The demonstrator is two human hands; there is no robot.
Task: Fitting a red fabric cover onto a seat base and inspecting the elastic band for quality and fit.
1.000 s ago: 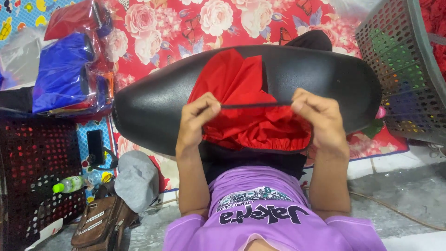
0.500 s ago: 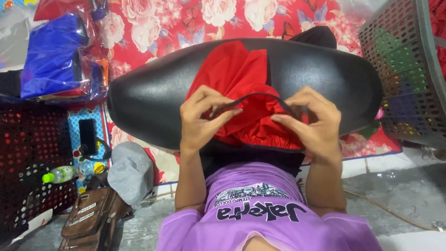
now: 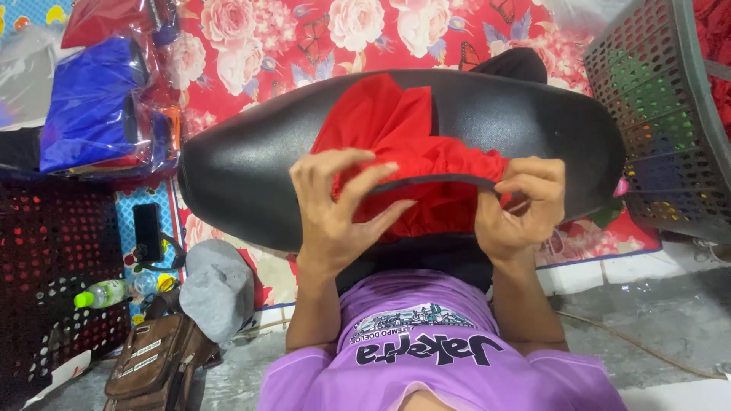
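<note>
Red cloth (image 3: pixel 396 144) gripped at elastic edge (image 3: pixel 434 181) by left hand (image 3: pixel 335 209) and right hand (image 3: pixel 525 209) over black seat (image 3: pixel 533 122). Edge probably under tension; could be snapped loose if grip is slackened.

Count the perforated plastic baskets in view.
2. A grey perforated plastic basket stands at the right edge, beside the black board; a dark perforated plastic basket sits at lower left behind the green-capped bottle. Others may lie out of frame.
</note>
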